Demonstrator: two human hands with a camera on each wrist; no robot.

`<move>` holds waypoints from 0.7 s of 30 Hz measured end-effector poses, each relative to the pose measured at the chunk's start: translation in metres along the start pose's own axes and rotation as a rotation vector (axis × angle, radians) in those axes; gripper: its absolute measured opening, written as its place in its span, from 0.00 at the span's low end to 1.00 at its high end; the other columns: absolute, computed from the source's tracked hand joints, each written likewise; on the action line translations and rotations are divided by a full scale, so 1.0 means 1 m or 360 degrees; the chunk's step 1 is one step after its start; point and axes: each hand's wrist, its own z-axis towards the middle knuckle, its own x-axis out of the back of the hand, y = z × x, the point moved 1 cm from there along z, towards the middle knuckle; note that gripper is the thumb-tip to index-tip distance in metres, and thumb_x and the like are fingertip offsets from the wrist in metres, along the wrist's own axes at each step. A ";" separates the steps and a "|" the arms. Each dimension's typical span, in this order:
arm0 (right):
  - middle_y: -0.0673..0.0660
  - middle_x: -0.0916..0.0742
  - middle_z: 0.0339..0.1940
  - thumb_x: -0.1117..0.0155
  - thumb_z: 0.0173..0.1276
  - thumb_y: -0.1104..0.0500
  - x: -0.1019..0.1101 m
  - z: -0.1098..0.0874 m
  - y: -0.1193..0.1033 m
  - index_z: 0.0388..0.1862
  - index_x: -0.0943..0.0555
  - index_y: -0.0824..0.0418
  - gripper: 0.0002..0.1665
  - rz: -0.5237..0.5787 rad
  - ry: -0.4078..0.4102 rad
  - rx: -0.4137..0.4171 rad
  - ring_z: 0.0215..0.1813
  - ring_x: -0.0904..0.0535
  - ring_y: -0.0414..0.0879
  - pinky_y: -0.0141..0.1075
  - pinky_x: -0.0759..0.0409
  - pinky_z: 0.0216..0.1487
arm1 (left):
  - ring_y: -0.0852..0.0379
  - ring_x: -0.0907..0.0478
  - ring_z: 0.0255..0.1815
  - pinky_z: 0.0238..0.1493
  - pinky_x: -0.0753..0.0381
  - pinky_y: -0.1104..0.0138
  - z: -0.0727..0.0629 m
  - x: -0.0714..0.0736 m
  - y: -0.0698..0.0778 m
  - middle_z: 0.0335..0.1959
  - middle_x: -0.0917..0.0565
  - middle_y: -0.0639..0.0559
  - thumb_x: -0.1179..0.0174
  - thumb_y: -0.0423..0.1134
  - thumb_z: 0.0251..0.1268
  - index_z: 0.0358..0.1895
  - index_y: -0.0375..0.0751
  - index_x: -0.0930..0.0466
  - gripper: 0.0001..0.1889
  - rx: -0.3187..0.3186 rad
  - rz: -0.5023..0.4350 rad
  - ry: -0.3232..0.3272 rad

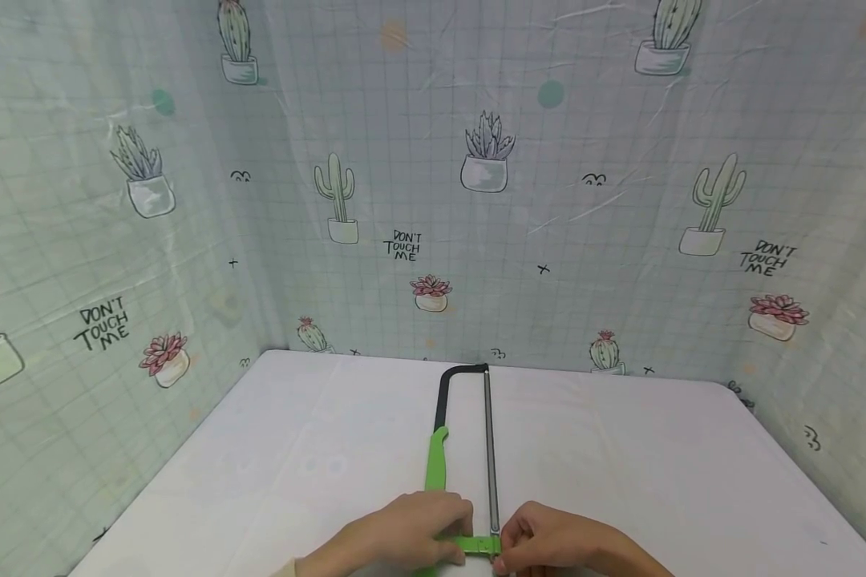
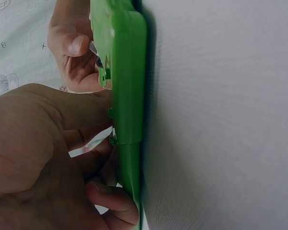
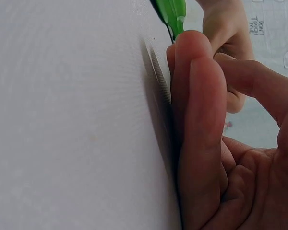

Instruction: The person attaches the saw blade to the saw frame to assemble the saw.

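Observation:
A hacksaw lies flat on the white table, its black frame [image 1: 443, 401] bent at the far end and its blade [image 1: 491, 449] running along the right side. My left hand [image 1: 422, 529] grips the green handle [image 1: 435, 465] near its bottom; the left wrist view shows fingers curled along the handle's edge [image 2: 127, 96]. At the near end of the blade, my right hand [image 1: 556, 537] pinches the handle's corner between thumb and fingers. A small metal piece [image 2: 92, 47] shows by the right thumb. The right fingers [image 3: 206, 100] hide most of what they hold in the right wrist view.
The white tabletop [image 1: 642, 457] spreads around the hacksaw on both sides. Behind and beside it hangs a curtain [image 1: 548, 208] printed with potted cacti, meeting the table's far edge.

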 end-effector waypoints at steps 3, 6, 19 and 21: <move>0.42 0.21 0.19 0.36 0.69 0.55 0.001 0.000 0.000 0.40 0.23 0.85 0.28 0.0008 -0.0025 0.0009 0.20 0.32 0.32 0.24 0.33 0.21 | 0.77 0.27 0.38 0.41 0.23 0.73 -0.001 0.000 0.000 0.36 0.21 0.72 0.30 0.49 0.64 0.42 0.58 0.18 0.08 0.0008 -0.0001 -0.0002; 0.43 0.21 0.19 0.36 0.69 0.55 0.001 -0.001 0.000 0.41 0.22 0.84 0.27 0.0005 -0.0023 -0.0006 0.20 0.31 0.32 0.25 0.32 0.21 | 0.77 0.27 0.38 0.41 0.23 0.73 -0.001 0.001 0.001 0.36 0.21 0.72 0.30 0.49 0.64 0.42 0.58 0.18 0.08 0.0009 0.0010 -0.0002; 0.43 0.21 0.19 0.39 0.68 0.59 0.004 -0.002 -0.001 0.44 0.24 0.86 0.25 0.0074 -0.0103 -0.0002 0.20 0.31 0.33 0.24 0.32 0.22 | 0.76 0.28 0.37 0.40 0.24 0.74 0.000 0.001 0.000 0.35 0.22 0.72 0.30 0.49 0.64 0.41 0.58 0.19 0.08 -0.0016 0.0036 0.0013; 0.42 0.21 0.19 0.39 0.68 0.59 0.005 -0.002 -0.001 0.44 0.24 0.86 0.25 0.0068 -0.0115 0.0001 0.20 0.31 0.32 0.24 0.32 0.23 | 0.76 0.28 0.37 0.40 0.24 0.74 0.000 0.001 0.000 0.35 0.22 0.72 0.30 0.49 0.64 0.42 0.58 0.19 0.08 -0.0012 0.0036 0.0009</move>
